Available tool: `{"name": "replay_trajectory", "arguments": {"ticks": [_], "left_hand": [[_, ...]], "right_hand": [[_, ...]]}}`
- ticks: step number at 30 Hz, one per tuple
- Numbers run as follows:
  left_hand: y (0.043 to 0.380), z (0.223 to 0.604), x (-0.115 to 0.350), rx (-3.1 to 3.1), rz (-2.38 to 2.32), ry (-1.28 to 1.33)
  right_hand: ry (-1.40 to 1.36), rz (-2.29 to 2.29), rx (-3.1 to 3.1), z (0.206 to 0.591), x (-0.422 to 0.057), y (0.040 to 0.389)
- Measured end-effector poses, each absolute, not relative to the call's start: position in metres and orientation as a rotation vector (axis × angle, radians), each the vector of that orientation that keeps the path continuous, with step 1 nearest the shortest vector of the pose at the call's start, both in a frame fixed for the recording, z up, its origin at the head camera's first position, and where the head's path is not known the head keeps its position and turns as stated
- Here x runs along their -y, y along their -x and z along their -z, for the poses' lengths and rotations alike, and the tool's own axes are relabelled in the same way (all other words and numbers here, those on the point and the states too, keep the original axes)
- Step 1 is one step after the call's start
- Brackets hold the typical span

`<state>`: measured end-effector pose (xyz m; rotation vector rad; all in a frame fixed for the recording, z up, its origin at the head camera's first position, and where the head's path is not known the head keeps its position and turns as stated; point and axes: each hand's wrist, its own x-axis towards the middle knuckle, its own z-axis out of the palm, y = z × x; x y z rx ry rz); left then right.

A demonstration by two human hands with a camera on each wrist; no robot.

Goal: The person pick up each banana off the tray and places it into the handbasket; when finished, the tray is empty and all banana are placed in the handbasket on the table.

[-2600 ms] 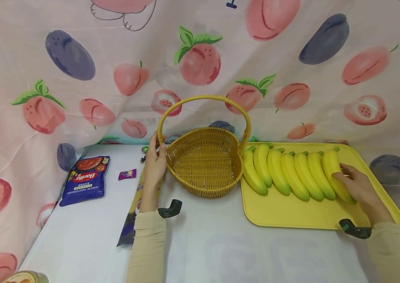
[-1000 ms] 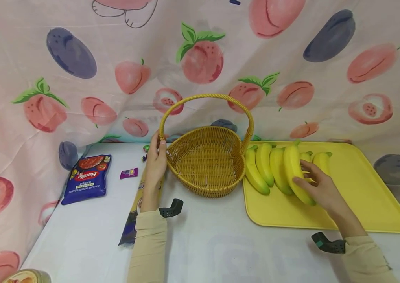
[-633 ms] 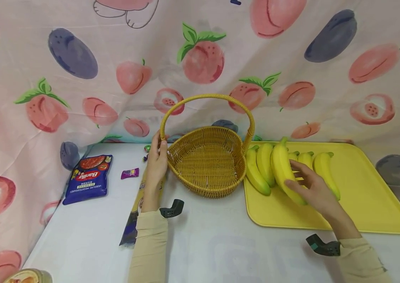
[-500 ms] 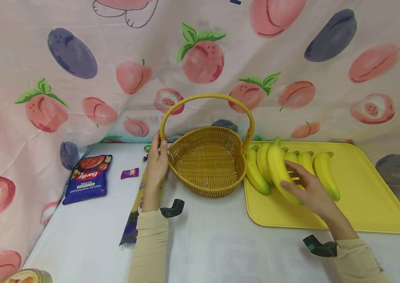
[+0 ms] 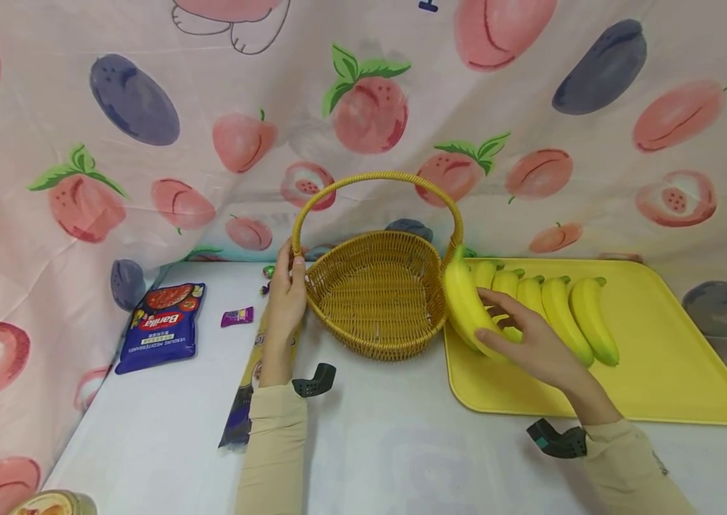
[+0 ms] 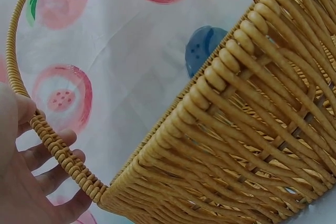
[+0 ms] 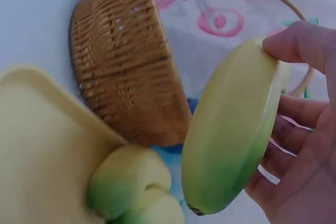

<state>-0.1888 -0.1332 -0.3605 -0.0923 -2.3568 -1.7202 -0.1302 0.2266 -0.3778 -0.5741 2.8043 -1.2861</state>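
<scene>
My left hand (image 5: pixel 286 304) holds the wicker basket (image 5: pixel 376 349) at the left foot of its arched handle (image 5: pixel 379 175). In the left wrist view, the thumb lies on the near side of the handle (image 6: pixel 58 148) and the fingers reach behind it. A yellow banana (image 5: pixel 466 304) with a green lower end is in my right hand (image 5: pixel 524 343), pinched between thumb and fingers. It is raised over the left end of the yellow tray (image 5: pixel 672 365), beside the basket's right rim, and partly hides the bananas behind it. More bananas (image 5: pixel 595 322) lie in a row on the tray.
Left of the basket are a blue Barilla pouch (image 5: pixel 164 329), a small purple wrapped sweet (image 5: pixel 237 316) and a long packet (image 5: pixel 237 415), partly under my left arm. A jar (image 5: pixel 54 503) stands at the bottom left corner. Fruit-printed cloth (image 5: pixel 363 86) hangs behind.
My right hand has lifted the rightmost banana off the tray and carried it left over the row to the basket's right side. The left hand has stayed on the handle.
</scene>
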Motion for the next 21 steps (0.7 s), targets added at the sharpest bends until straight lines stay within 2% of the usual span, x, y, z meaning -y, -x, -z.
{"name": "replay_trajectory", "arguments": {"ticks": [11, 21], "left_hand": [[0.188, 0.361, 0.134, 2.359, 1.723, 0.099], [0.189, 0.362, 0.135, 2.369, 1.728, 0.1]], "right_hand": [[0.67, 1.204, -2.68, 0.354, -0.187, 0.153], [0.522, 1.178, -2.563, 0.339, -0.154, 0.181]]}}
